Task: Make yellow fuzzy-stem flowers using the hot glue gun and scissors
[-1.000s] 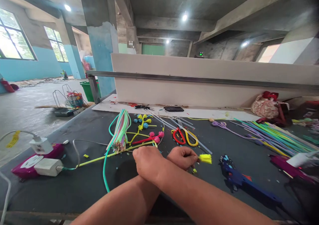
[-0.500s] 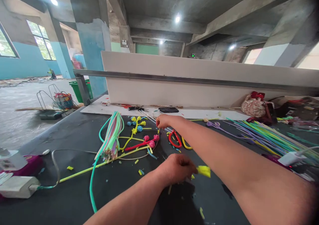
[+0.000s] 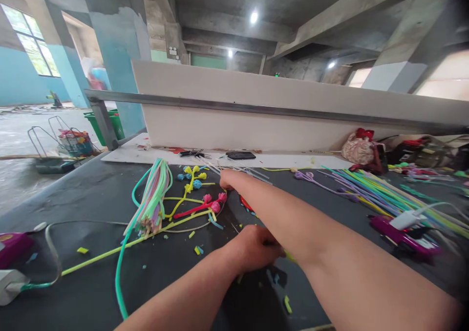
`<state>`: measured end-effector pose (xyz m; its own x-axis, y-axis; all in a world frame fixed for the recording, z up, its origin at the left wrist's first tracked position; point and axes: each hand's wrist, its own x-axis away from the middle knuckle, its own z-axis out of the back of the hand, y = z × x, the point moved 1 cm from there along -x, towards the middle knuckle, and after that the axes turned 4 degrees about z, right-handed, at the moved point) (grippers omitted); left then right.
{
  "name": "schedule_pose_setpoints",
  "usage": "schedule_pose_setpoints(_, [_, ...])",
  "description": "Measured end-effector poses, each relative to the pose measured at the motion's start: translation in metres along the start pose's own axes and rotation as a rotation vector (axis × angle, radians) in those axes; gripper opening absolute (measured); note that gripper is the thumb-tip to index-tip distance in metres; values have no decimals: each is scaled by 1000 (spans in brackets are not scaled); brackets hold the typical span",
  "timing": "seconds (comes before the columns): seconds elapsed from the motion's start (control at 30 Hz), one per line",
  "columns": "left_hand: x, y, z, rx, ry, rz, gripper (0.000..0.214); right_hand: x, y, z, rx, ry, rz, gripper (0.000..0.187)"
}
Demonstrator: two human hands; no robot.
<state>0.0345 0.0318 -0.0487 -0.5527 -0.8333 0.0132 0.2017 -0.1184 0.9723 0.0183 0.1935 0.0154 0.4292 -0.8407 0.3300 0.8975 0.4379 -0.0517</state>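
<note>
My left hand (image 3: 258,248) is closed low over the black table, fingers curled round a yellow piece (image 3: 290,256). Only a sliver of that piece shows past the fingertips; my right forearm covers the rest. A thin pale stick end (image 3: 240,278) pokes out below the left hand. Farther forward, my right hand (image 3: 227,178) is bent down with closed fingers near the pink buds of a red stem (image 3: 194,209); what its fingertips hold is hidden. Red-handled scissors (image 3: 246,204) lie partly under the right forearm. Left of it is a yellow stem with yellow and blue buds (image 3: 189,184).
A bundle of green and pink cords (image 3: 156,196) lies at left, with a long yellow cord (image 3: 98,260) beside it. Loose purple and green cords (image 3: 370,194) spread at right, near a purple device (image 3: 403,235). A phone (image 3: 241,155) rests by the white board (image 3: 190,130).
The view has swung slightly right. My right hand stays by the red stem, while its forearm now covers most of the yellow piece and more of the scissors. The left hand keeps its grip.
</note>
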Motion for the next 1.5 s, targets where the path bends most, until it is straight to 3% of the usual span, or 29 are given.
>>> schedule_pose_setpoints(0.17, [2, 1, 2, 40, -11, 28, 13, 29, 9, 20, -234, -2, -50, 32])
schedule_pose_setpoints(0.37, [7, 4, 3, 121, -28, 67, 25, 105, 42, 37, -560, 214, 6, 24])
schedule_pose_setpoints(0.5, [9, 7, 4, 159, -1, 73, 27, 169, 67, 15, -701, 404, 41, 6])
schedule_pose_setpoints(0.67, [12, 10, 7, 94, 63, 56, 25, 227, 88, -39, -835, 632, 2, 19])
schedule_pose_setpoints(0.83, [19, 21, 14, -275, 318, -291, 16, 240, 95, -82, -952, 711, -59, 21])
schedule_pose_setpoints(0.93, [22, 24, 15, -383, 368, -376, 15, 238, 100, -94, -1010, 711, -46, 31])
schedule_pose_setpoints(1.13, [24, 26, 14, -486, 398, -458, 14, 242, 108, -104, -1074, 675, -103, 15])
schedule_pose_setpoints(1.33, [29, 28, 12, -581, 382, -568, 17, 253, 100, -102, -1054, 783, -91, 17])
schedule_pose_setpoints(1.5, [30, 26, 11, -677, 342, -598, 18, 262, 86, -99, -766, 878, -124, 7])
